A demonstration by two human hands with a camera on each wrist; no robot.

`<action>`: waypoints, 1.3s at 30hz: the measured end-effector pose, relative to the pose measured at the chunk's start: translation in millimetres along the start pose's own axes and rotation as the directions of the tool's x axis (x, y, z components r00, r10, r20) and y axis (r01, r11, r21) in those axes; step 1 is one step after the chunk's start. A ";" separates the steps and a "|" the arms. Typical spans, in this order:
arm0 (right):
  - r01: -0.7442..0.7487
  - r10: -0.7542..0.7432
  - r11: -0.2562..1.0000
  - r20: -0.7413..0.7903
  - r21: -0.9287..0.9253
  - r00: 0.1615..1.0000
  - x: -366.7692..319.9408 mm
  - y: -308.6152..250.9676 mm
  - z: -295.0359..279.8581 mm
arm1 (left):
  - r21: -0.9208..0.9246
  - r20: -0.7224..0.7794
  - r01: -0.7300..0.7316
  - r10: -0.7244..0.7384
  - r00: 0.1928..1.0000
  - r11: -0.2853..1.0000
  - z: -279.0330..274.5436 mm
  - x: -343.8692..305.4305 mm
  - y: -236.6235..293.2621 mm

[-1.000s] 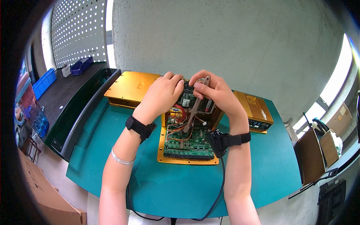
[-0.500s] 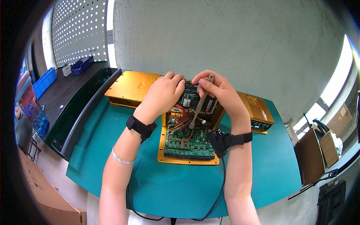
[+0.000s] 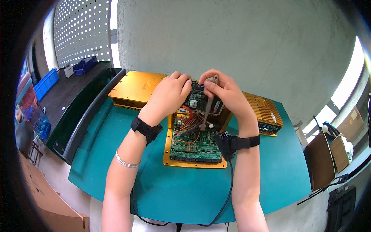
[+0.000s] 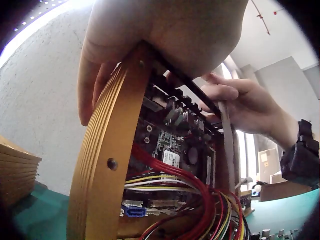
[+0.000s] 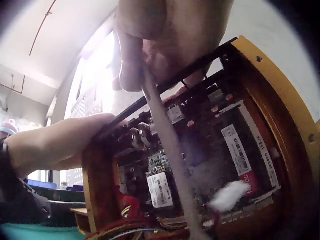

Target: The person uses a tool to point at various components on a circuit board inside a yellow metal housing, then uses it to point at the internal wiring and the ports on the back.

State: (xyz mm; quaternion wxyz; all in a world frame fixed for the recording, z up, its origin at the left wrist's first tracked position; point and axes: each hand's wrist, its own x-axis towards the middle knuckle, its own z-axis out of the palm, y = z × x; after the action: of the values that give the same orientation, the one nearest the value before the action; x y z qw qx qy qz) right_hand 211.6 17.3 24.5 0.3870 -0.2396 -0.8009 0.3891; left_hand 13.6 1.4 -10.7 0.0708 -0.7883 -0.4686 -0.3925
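While the left hand (image 3: 167,94) grips a gold case (image 3: 167,154) holding boards (image 3: 199,150), the right hand (image 3: 231,97) pinches a tool (image 3: 208,111).

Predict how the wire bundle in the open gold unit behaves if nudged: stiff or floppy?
Likely floppy: the wire bundle lies in loose curves. Probably light, being thin separate strands. Might snag, since strands cross one another above the green circuit board.

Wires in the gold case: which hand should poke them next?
Probably the right hand: it pinches the long tool, which reaches down near the wires. The left hand grips the top of the gold case, perhaps steadying it.
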 end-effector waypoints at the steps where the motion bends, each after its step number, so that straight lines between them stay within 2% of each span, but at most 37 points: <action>1: -0.010 0.011 1.000 0.008 -0.017 1.000 -0.3 -0.8 -1.9 | 0.003 -0.009 0.004 -0.004 1.000 1.000 0.4 -0.2 0.3; 4: -0.001 0.002 0.997 -0.012 0.073 1.000 -3.9 -5.4 -3.5 | 0.000 -0.017 0.018 -0.018 1.000 1.000 -1.2 -0.4 2.2; 8: 0.056 -0.055 0.998 -0.007 0.032 0.998 -3.4 -3.2 -2.9 | 0.001 -0.019 0.011 -0.011 1.000 1.000 -1.1 -0.2 1.6; 10: 0.022 -0.016 0.999 0.121 -0.043 0.992 -3.4 -1.0 -1.7 | 0.007 -0.023 -0.019 0.019 1.000 1.000 0.9 -0.6 -2.5; 13: 0.048 -0.039 0.997 0.157 -0.059 0.987 -3.0 -2.0 2.1 | 0.010 -0.018 -0.040 0.040 0.999 0.999 1.7 -1.0 -4.1; 17: 0.061 -0.061 0.998 0.094 0.000 0.994 -7.1 -6.7 -4.0 | 0.000 -0.005 0.017 -0.017 1.000 1.000 -1.0 -0.4 1.0; 19: 0.082 -0.082 0.993 -0.002 0.088 0.997 -9.2 -6.8 -7.9 | 0.001 -0.004 0.018 -0.018 1.000 1.000 -2.4 -0.1 2.8; 25: 0.109 -0.102 0.974 -0.047 0.198 0.994 -4.9 1.7 -10.7 | -0.007 -0.014 0.012 -0.013 1.000 1.000 -2.0 -0.8 2.3; 29: 0.110 -0.102 0.981 -0.060 0.158 0.993 -6.0 -1.7 -9.2 | -0.005 -0.013 0.006 -0.006 1.000 1.000 -0.8 -0.6 1.1; 39: 0.101 -0.102 0.995 0.051 0.015 0.993 -2.7 -0.1 -1.9 | 0.009 0.000 0.029 -0.029 1.000 1.000 -1.0 -0.4 1.1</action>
State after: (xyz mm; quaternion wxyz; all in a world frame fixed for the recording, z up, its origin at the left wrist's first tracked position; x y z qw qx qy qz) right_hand 214.8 16.2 24.2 0.3869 -0.1860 -0.8193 0.3801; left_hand 13.8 0.1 -10.0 0.0686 -0.7812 -0.4816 -0.3913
